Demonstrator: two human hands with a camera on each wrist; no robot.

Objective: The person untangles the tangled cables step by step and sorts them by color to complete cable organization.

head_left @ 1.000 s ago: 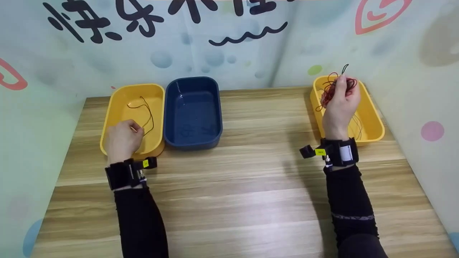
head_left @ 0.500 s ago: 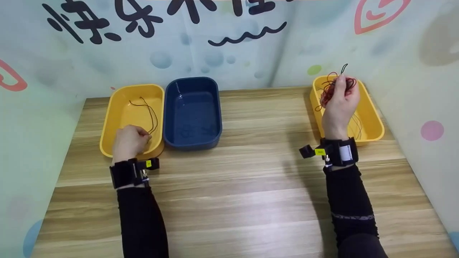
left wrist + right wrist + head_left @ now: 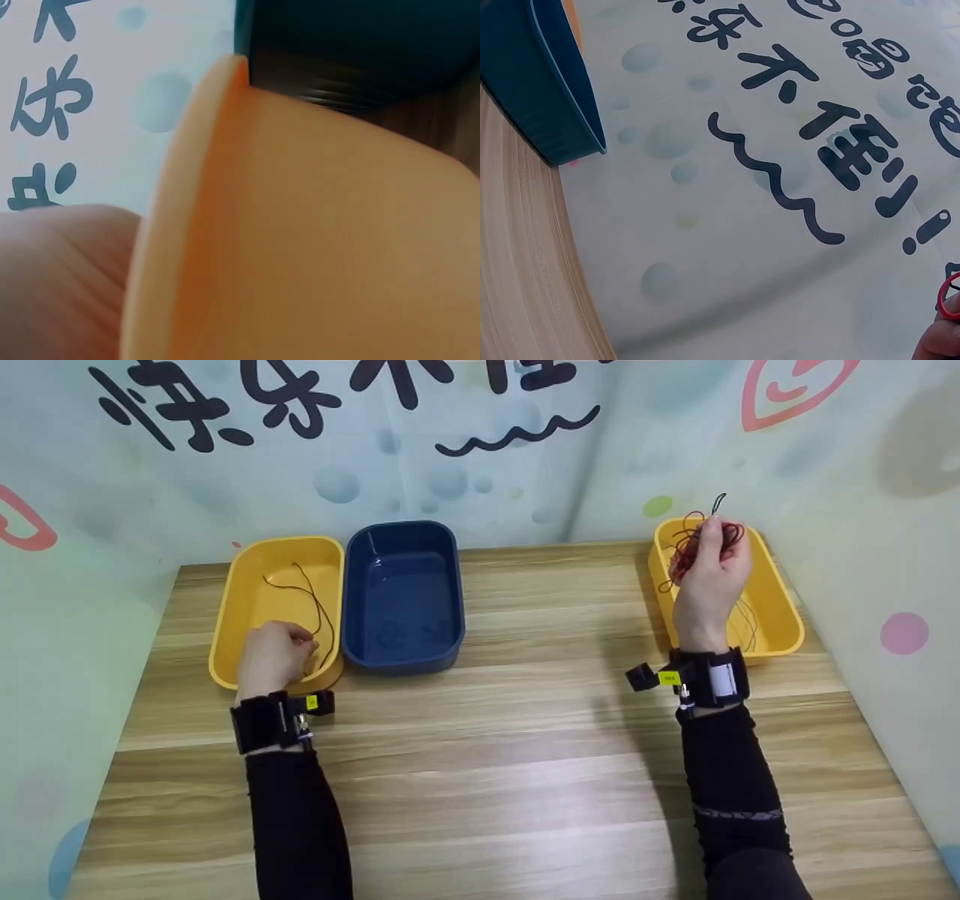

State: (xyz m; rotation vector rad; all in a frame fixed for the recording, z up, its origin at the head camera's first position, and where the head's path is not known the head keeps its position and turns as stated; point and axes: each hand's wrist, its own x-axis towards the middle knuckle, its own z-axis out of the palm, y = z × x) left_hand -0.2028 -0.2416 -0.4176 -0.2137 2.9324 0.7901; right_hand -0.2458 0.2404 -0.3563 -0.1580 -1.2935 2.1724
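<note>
My left hand (image 3: 271, 656) is inside the left yellow bin (image 3: 247, 555), fingers bent and tips near the right wall. A thin dark cord (image 3: 296, 587) lies there. One strand reaches the fingertips and another runs past them; whether they pinch it is hidden. My right hand (image 3: 709, 585) holds a tangled bundle of dark red cords (image 3: 686, 556) above the right yellow bin (image 3: 784, 615). A small black loop (image 3: 719, 502) sticks up over the thumb. The right wrist view shows only the edge of that hand and a red loop (image 3: 946, 296).
A dark blue bin (image 3: 403, 607) stands against the left yellow bin's right side. Thin strands (image 3: 746, 622) lie in the right yellow bin. All the bins sit on a wood-grain table (image 3: 525, 697) with a printed backdrop (image 3: 525, 472) behind. The left wrist view is mostly yellow bin wall (image 3: 322, 225).
My left hand has moved right and slightly nearer within the yellow bin. The cord has shifted, and its near part now extends past the fingertips. My right hand has barely moved.
</note>
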